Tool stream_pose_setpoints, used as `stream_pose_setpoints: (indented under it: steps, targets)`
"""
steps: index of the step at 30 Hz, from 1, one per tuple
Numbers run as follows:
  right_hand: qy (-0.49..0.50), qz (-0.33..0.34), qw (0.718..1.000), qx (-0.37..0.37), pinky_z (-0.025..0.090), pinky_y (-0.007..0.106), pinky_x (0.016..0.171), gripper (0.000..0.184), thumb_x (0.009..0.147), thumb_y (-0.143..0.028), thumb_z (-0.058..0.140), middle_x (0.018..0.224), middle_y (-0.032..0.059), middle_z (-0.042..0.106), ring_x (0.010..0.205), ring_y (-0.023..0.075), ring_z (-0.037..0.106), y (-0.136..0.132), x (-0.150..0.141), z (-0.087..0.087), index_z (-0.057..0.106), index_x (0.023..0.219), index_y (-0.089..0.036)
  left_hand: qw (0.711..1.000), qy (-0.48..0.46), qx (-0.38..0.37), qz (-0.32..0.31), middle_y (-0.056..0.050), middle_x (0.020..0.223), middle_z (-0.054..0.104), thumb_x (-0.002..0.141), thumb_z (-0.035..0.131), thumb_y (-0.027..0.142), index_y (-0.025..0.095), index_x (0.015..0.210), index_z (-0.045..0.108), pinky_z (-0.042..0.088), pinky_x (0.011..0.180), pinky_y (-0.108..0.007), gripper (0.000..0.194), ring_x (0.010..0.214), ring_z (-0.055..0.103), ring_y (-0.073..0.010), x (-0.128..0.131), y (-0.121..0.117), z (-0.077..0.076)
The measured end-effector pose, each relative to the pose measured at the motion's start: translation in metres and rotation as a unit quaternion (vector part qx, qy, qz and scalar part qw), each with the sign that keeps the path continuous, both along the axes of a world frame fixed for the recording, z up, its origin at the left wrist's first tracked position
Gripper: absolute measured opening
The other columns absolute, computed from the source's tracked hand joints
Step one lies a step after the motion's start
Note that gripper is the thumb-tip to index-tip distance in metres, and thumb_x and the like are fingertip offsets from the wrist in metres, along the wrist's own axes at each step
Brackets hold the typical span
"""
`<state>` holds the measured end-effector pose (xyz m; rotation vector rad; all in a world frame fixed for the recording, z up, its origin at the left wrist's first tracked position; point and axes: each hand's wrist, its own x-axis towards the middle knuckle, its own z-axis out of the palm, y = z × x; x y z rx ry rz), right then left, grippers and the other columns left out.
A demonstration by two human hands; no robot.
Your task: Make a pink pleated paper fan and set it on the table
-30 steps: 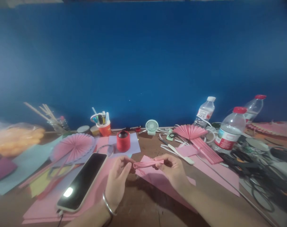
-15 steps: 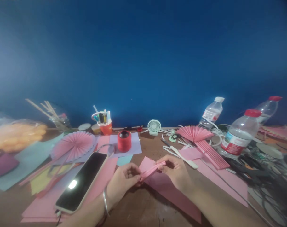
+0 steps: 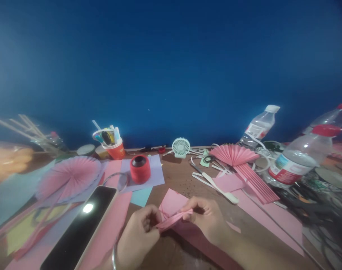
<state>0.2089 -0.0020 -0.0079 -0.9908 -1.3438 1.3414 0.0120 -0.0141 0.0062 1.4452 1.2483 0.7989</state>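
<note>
Between my hands is a narrow folded strip of pink paper (image 3: 175,219), tilted up toward the right. My left hand (image 3: 144,232), with a silver bangle at the wrist, pinches its left end. The right end is gripped between the thumb and fingers of my right hand (image 3: 206,217). Beneath the strip lies a flat sheet of pink paper (image 3: 171,200) on the brown table, partly covered by my hands. A thin reddish thread seems to show near the strip's left end, too blurred to be sure.
Left are a phone (image 3: 80,228), a round pink paper fan (image 3: 71,178) and a red thread spool (image 3: 140,170). A cup of pens (image 3: 114,148) and a small fan (image 3: 181,147) stand behind. Right lie a craft knife (image 3: 220,189), a pleated pink fan (image 3: 234,154) and plastic bottles (image 3: 294,161).
The view has shifted closer and lower, so things at the sides sit farther outward. Both hands keep their hold on the folded strip, which appears slightly lower and flatter.
</note>
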Motion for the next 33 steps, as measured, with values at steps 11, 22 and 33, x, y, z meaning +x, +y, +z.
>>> stream_pose_setpoints:
  steps: [11,22,33]
  targets:
    - [0.106,-0.014,0.994,-0.018,0.045,0.024,0.057,0.008,0.07,-0.018,0.065,0.067,0.0012,0.064,0.062,0.0136,0.059,0.001,0.0,-0.002,0.059,0.065,-0.019,0.982,0.095,0.165,0.011,-0.002,0.078,0.064,0.071,0.06,0.022,0.022,0.081,0.06,0.052,0.066,-0.025,0.01,0.073,0.061,-0.0163,-0.013,-0.002,-0.004]
    - [0.159,-0.003,0.987,-0.036,0.049,0.035,0.071,0.007,0.069,-0.016,0.066,0.068,0.0021,0.063,0.066,0.017,0.061,-0.009,-0.002,-0.004,0.063,0.066,-0.022,0.99,0.064,0.123,0.009,-0.001,0.074,0.067,0.068,0.065,0.026,0.023,0.078,0.065,0.054,0.06,-0.023,0.011,0.066,0.063,-0.016,-0.017,0.002,-0.007]
    - [0.124,-0.039,0.991,0.008,0.052,0.032,0.068,0.009,0.067,-0.016,0.068,0.066,0.0017,0.063,0.068,0.0175,0.062,-0.013,-0.002,-0.007,0.066,0.067,-0.025,0.98,0.111,0.166,0.019,0.004,0.068,0.067,0.069,0.064,0.029,0.026,0.075,0.066,0.052,0.055,-0.021,0.006,0.059,0.062,-0.0128,-0.019,0.003,-0.007]
